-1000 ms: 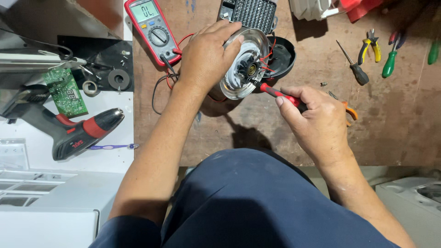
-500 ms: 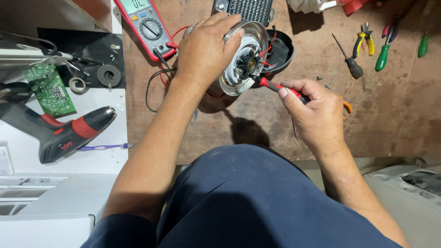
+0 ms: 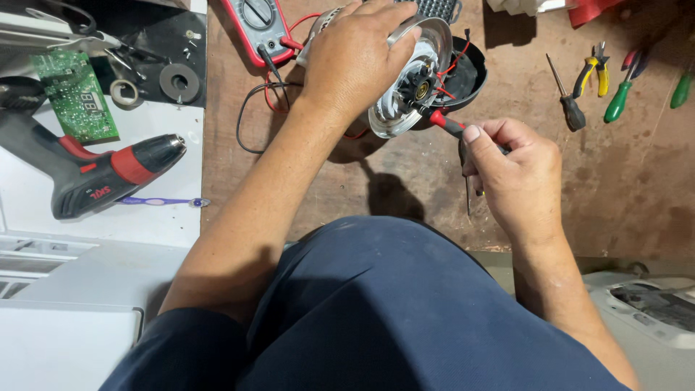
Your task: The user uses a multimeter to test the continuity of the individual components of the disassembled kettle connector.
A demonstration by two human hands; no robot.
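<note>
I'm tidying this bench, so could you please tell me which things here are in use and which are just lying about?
In use:
- round shiny metal appliance base with exposed wiring, steadied by the left hand
- red-handled screwdriver, held in the right hand

Lying about:
- red multimeter
- red and black cordless drill
- green circuit board
- yellow-handled pliers
- green-handled screwdriver

Over the last second the view has slid downward, so the multimeter [image 3: 262,25], the kettle base [image 3: 405,80] and the left hand [image 3: 358,61] now sit closer to the top edge, the meter partly cut off. The right hand [image 3: 514,177] has shifted slightly, its thumb now pressed on the red-handled screwdriver [image 3: 447,123]. The drill [image 3: 101,174] lies lower left, relatively higher than before.
</note>
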